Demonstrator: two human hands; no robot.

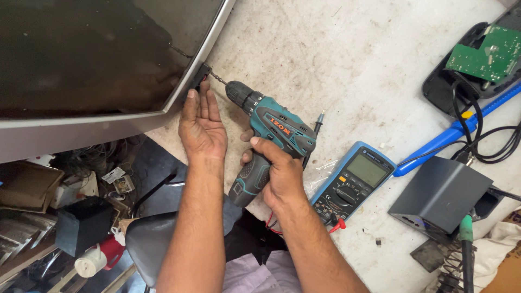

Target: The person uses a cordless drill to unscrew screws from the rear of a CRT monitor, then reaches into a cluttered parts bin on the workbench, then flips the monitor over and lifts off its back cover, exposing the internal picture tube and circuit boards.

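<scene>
Uppermost left of the frame, a large dark screen panel (81,59) with a grey rim overhangs the pale worktop (347,59). Centre frame, my right hand (279,171) is wrapped shut around the grip of a teal cordless drill (268,135), its bit pointing up-left at a small black bracket (201,76) on the panel's edge. My left hand (202,127) lies flat, fingers pressed together, fingertips touching that bracket. Lower right of the drill, a blue multimeter (355,182) rests on the worktop.
</scene>
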